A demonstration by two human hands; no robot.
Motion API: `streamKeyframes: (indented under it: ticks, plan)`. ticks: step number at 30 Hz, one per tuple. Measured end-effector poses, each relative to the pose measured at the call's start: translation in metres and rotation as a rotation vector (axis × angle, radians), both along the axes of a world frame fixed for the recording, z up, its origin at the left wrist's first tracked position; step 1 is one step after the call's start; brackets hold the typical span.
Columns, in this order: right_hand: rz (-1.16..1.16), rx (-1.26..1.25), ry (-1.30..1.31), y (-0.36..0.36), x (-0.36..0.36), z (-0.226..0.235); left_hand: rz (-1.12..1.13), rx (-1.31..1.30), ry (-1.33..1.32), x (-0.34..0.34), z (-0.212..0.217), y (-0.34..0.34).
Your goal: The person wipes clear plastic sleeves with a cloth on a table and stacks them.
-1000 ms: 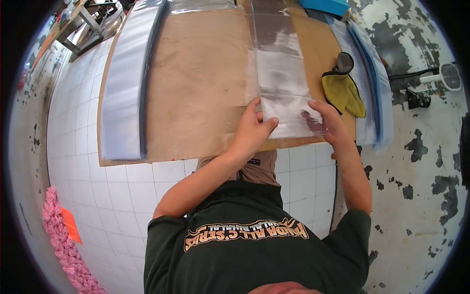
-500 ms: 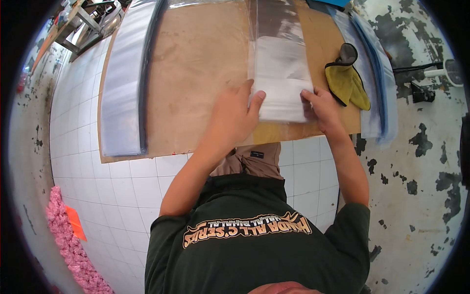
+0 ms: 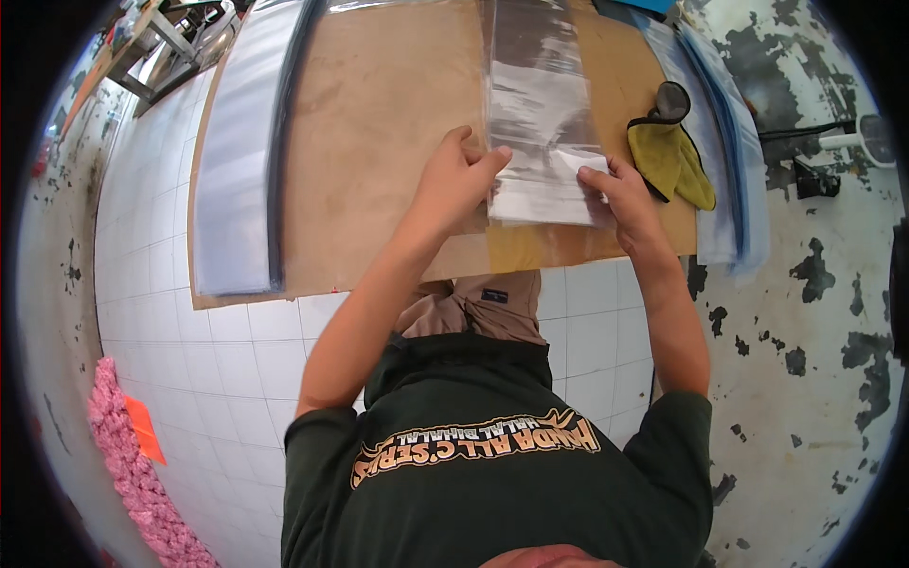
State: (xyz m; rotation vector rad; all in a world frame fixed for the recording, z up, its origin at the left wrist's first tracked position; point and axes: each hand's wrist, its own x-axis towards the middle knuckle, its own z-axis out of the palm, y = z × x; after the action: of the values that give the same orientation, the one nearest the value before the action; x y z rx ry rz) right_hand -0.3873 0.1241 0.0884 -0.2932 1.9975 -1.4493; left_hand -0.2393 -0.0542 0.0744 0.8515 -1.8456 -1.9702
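A long strip of clear, glossy plastic film [image 3: 540, 104] runs away from me over the brown cardboard sheet [image 3: 379, 123]. It looks like a flat sleeve or bag, but its layers are hard to make out through the glare. At its near left edge, my left hand [image 3: 458, 180] grips the film with the thumb on top and the fingers curled at the side. My right hand [image 3: 627, 204] pinches the right edge near the close corner between thumb and fingers. Creases and bright reflections cross the film between both hands.
A stack of clear plastic sleeves [image 3: 237, 161] lies along the cardboard's left side. On the right are a yellow-green glove [image 3: 668, 159] with dark trim and more bluish plastic sleeves [image 3: 727, 142]. A pink braided bundle [image 3: 137, 473] lies at lower left; a metal-framed table [image 3: 156, 52] stands far left.
The film's near edge has shifted slightly away from me, and the pale, flat patch on it has given way to creased reflections. My left thumb has moved slightly up the film.
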Motion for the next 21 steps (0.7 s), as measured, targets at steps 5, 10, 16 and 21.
streamKeyframes:
  ticks: [5,10,16,21]
  plan:
    - [-0.077,-0.159,0.013,0.013,-0.011,-0.018,-0.251,0.2,-0.074,-0.032,-0.003,-0.016]
    - [-0.407,-0.514,-0.327,0.045,0.039,-0.009,-0.209,0.341,-0.06,-0.036,-0.005,-0.007]
    - [-0.486,-0.795,-0.869,0.073,0.118,0.001,-0.297,0.451,-0.056,-0.031,-0.017,0.024]
    - [-0.678,-0.779,-0.847,0.066,0.119,-0.002,-0.265,0.61,0.098,-0.005,-0.011,0.073]
